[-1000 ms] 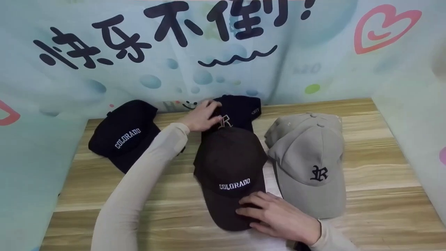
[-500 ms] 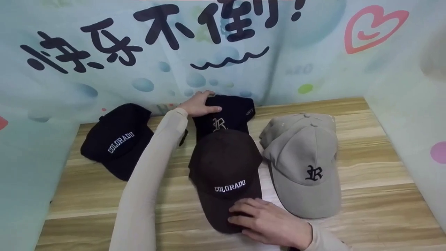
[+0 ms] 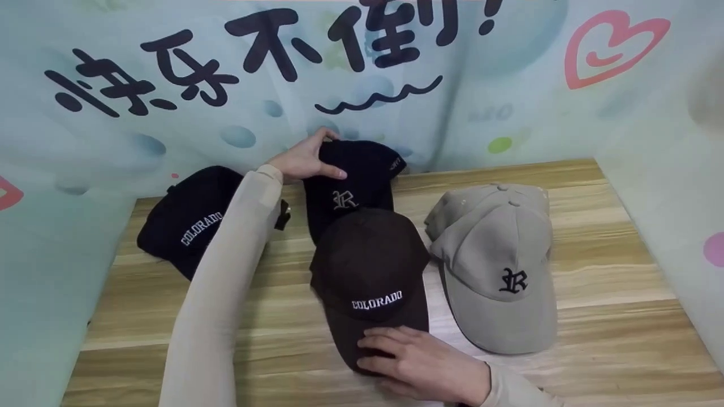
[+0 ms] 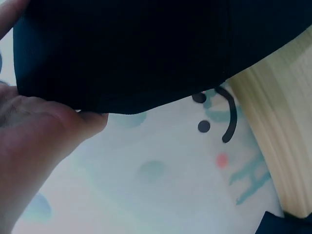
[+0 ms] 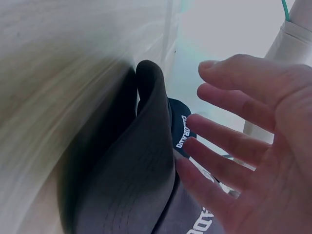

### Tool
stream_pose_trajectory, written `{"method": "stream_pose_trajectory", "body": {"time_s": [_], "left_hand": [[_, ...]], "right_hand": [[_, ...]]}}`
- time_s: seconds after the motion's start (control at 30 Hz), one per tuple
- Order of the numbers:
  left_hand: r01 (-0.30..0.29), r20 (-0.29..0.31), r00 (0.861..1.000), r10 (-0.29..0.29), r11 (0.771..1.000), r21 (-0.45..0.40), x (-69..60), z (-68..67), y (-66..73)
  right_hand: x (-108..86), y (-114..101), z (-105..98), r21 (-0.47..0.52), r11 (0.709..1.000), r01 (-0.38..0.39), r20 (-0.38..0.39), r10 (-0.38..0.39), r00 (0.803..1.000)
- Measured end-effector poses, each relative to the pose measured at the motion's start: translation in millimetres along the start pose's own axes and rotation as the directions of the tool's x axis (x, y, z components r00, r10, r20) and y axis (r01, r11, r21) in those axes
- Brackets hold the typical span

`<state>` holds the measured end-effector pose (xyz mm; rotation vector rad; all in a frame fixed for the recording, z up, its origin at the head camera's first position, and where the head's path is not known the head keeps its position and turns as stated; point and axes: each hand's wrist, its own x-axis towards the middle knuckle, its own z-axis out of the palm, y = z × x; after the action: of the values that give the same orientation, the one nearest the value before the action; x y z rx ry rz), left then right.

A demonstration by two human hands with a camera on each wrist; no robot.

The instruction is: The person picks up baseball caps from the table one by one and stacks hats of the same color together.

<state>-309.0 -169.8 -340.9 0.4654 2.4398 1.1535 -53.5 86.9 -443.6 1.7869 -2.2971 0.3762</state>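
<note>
At the back of the table (image 3: 611, 282), the left hand (image 3: 300, 161) pinched the upper left edge of the black cap with the R logo (image 3: 362, 167), thumb on the front, other fingers mostly hidden behind. Left wrist view: dark cloth between the digits, backdrop (image 4: 161, 195) beyond. That cap was tilted up, its lower part hidden behind the crown of the brown COLORADO cap (image 3: 367, 249).

Brown cap lay mid-table, brim toward the person. The right hand (image 3: 427, 364) was over its brim, fingers spread and not wrapped round it; right wrist view put the fingertips right at the brim, exact contact hard to tell.

Right side of the table: front grey cap (image 3: 498, 243), black R logo, brim toward the person, overlapping the rear grey cap (image 3: 455, 200), just beside the brown one. Left side: black COLORADO cap (image 3: 181, 209), partly covered by the left sleeve (image 3: 206, 316). Backdrop behind was pale blue with big dark characters and a pink heart outline (image 3: 571, 62).
</note>
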Motion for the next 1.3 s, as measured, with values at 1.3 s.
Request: {"method": "stream_pose_trajectory", "body": {"time_s": [1.3], "left_hand": [[-0.125,-0.065,0.989,0.131,0.989,0.083,-71.7,-49.9,32.7]], "right_hand": [[13.7,35.3,3.3,0.027,0.986,-0.165,0.096,0.162,0.982]]}}
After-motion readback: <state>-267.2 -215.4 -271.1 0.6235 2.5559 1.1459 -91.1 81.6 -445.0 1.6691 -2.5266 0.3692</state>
